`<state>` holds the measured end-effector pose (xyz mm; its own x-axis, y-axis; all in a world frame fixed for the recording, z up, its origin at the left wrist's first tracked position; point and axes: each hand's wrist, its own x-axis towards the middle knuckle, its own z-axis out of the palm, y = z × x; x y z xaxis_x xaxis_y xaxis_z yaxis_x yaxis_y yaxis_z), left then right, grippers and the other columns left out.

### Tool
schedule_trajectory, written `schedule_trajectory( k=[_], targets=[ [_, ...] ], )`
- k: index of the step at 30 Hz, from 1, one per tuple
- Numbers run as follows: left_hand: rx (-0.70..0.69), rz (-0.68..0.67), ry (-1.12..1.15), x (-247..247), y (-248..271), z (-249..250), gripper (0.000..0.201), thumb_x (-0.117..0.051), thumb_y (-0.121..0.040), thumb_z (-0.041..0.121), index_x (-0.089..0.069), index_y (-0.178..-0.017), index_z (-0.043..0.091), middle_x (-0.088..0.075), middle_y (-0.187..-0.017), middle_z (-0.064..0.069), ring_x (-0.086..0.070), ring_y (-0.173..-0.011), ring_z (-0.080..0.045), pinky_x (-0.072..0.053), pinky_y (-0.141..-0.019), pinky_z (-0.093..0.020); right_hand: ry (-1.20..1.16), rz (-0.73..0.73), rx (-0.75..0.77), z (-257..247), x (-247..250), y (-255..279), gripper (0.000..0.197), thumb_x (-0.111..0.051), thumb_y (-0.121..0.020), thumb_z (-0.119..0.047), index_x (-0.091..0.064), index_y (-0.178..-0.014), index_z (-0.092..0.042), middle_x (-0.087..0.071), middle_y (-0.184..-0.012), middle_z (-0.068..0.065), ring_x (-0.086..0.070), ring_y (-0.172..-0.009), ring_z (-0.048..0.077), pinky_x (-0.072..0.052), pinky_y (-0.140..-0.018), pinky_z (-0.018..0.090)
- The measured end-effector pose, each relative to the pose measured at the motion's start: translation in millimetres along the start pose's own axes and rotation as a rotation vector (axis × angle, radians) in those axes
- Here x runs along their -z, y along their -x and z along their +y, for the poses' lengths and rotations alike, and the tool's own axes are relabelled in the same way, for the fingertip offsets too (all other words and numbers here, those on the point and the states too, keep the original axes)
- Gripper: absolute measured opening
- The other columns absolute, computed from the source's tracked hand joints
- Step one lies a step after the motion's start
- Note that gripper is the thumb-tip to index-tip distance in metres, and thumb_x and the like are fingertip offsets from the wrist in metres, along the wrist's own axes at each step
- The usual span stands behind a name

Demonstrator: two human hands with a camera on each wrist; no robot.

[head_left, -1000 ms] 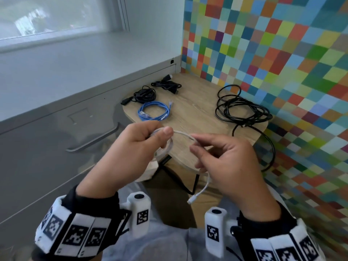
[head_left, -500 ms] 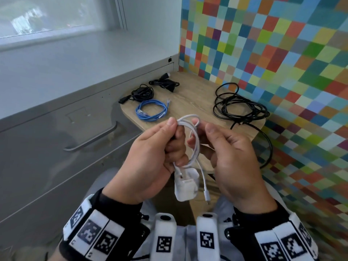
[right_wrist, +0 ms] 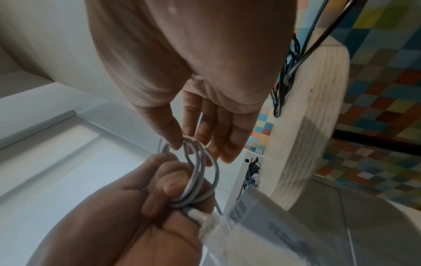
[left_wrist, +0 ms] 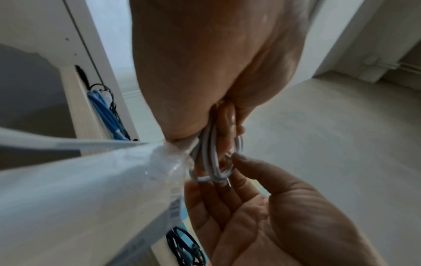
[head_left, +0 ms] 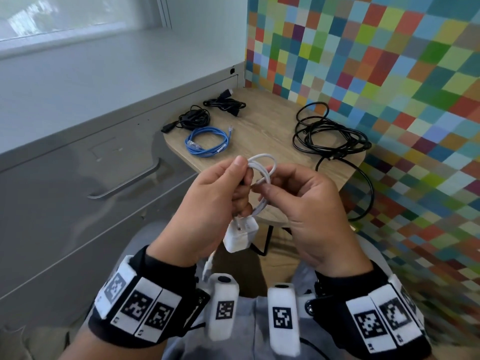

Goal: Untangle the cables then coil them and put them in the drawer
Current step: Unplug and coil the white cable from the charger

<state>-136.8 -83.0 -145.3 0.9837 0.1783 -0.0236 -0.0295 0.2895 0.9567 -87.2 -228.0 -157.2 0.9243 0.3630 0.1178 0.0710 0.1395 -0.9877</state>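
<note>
A white charger cable (head_left: pixel 262 162) is wound in small loops, and its white adapter (head_left: pixel 240 235) hangs below them. My left hand (head_left: pixel 242 180) grips the loops between thumb and curled fingers, above the table's near edge. Close against it, my right hand (head_left: pixel 266 184) pinches the loop's right side with thumb and fingertips. In the right wrist view the right hand (right_wrist: pixel 189 145) pinches the cable loops (right_wrist: pixel 200 162), with the left hand (right_wrist: pixel 173 187) below. In the left wrist view the loops (left_wrist: pixel 212 162) show, with the adapter (left_wrist: pixel 91 180) blurred. The cable's loose end (head_left: pixel 207 267) dangles by my left wrist.
On the small wooden table (head_left: pixel 259 126) lie a coiled blue cable (head_left: pixel 207 141), two small black cable bundles (head_left: pixel 194 118) (head_left: pixel 226 103) and a large loose black cable tangle (head_left: pixel 330 136) that trails off the right edge. A grey drawer front with a handle (head_left: pixel 124 185) stands at the left.
The white cable, stretched between my hands a second ago, is now gathered into loops in my left hand. Both hands have drawn together, and the adapter now hangs in view.
</note>
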Motion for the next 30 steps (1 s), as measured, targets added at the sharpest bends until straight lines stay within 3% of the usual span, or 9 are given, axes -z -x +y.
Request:
schedule_trajectory(
  k=[6, 11, 13, 15, 17, 21, 24, 27, 30],
  targets=[
    [-0.154, 0.087, -0.431, 0.5, -4.6, -5.2, 0.038, -0.04, -0.11, 0.033, -0.056, -0.081, 0.015, -0.048, -0.055, 0.012, -0.042, -0.049, -0.008, -0.037, -0.054, -0.031, -0.24, -0.057, -0.075, -0.6, -10.0, 4.0, 0.047, -0.054, -0.1, 0.01, -0.045, -0.132, -0.023, -0.071, -0.1, 0.027, -0.073, -0.094, 0.027, -0.061, -0.087, 0.04],
    [-0.108, 0.029, -0.353, -1.5, -3.2, 1.8, 0.033, -0.041, -0.11, 0.021, -0.056, -0.088, 0.003, -0.055, -0.054, 0.011, -0.045, -0.044, -0.004, -0.039, -0.05, -0.019, -0.492, -0.136, -0.149, -5.4, -8.2, 1.2, 0.061, -0.048, -0.094, 0.013, -0.042, -0.142, -0.024, -0.072, -0.085, 0.009, -0.067, -0.073, 0.017, -0.055, -0.067, 0.03],
    [-0.121, 0.004, -0.336, 1.1, -3.1, 0.8, 0.033, -0.046, -0.109, 0.024, -0.06, -0.084, 0.007, -0.053, -0.058, -0.004, -0.046, -0.048, -0.01, -0.041, -0.052, -0.022, -0.478, -0.163, -0.144, -5.8, -7.9, 2.3, 0.071, -0.053, -0.089, 0.009, -0.04, -0.147, -0.029, -0.067, -0.083, 0.008, -0.057, -0.064, 0.014, -0.05, -0.064, 0.028],
    [-0.156, 0.005, -0.328, 4.5, -3.0, -1.0, 0.033, -0.05, -0.108, 0.028, -0.064, -0.082, 0.012, -0.052, -0.063, -0.016, -0.047, -0.055, -0.017, -0.043, -0.054, -0.026, -0.383, -0.193, -0.093, -5.9, -7.9, 3.0, 0.082, -0.055, -0.092, 0.016, -0.036, -0.152, -0.036, -0.066, -0.092, 0.015, -0.063, -0.072, 0.014, -0.057, -0.071, 0.03],
    [-0.202, 0.007, -0.345, 7.7, -2.9, -1.5, 0.032, -0.051, -0.107, 0.03, -0.066, -0.082, 0.017, -0.054, -0.061, -0.001, -0.045, -0.054, -0.011, -0.042, -0.054, -0.024, -0.233, -0.184, -0.019, -3.7, -7.6, 2.8, 0.089, -0.059, -0.092, 0.018, -0.036, -0.152, -0.044, -0.065, -0.107, 0.023, -0.07, -0.091, 0.024, -0.06, -0.087, 0.042],
    [-0.299, 0.057, -0.395, 12.3, -4.0, -1.9, 0.026, -0.053, -0.1, 0.039, -0.067, -0.081, 0.029, -0.058, -0.07, -0.002, -0.053, -0.062, -0.016, -0.048, -0.061, -0.029, 0.2, 0.022, 0.154, 4.4, -6.9, 2.8, 0.075, -0.077, -0.089, -0.001, -0.043, -0.146, -0.037, -0.064, -0.114, 0.005, -0.069, -0.109, 0.016, -0.061, -0.09, 0.039],
    [-0.359, 0.128, -0.476, 14.9, -5.6, -3.3, 0.025, -0.051, -0.101, 0.04, -0.064, -0.085, 0.027, -0.055, -0.071, 0.001, -0.052, -0.065, -0.018, -0.048, -0.06, -0.043, 0.28, 0.161, 0.16, 7.3, -2.9, 1.7, 0.051, -0.085, -0.083, -0.013, -0.056, -0.123, -0.024, -0.07, -0.09, 0.0, -0.073, -0.085, 0.012, -0.061, -0.076, 0.031],
    [-0.369, 0.184, -0.476, 17.5, -8.4, -4.4, 0.027, -0.049, -0.1, 0.047, -0.062, -0.084, 0.031, -0.044, -0.063, 0.01, -0.041, -0.058, -0.013, -0.035, -0.056, -0.036, 0.219, 0.101, 0.125, 4.5, -2.4, 2.7, 0.023, -0.082, -0.087, -0.012, -0.068, -0.103, -0.018, -0.074, -0.083, 0.006, -0.075, -0.079, 0.024, -0.064, -0.078, 0.046],
    [-0.328, 0.219, -0.43, 21.5, -11.6, -6.8, 0.03, -0.05, -0.099, 0.049, -0.063, -0.084, 0.028, -0.04, -0.061, 0.005, -0.036, -0.055, -0.016, -0.032, -0.055, -0.035, 0.062, -0.022, 0.055, -0.1, -2.4, 3.3, 0.008, -0.072, -0.093, -0.003, -0.072, -0.096, -0.01, -0.074, -0.082, 0.009, -0.074, -0.078, 0.025, -0.064, -0.079, 0.04]
  ],
)
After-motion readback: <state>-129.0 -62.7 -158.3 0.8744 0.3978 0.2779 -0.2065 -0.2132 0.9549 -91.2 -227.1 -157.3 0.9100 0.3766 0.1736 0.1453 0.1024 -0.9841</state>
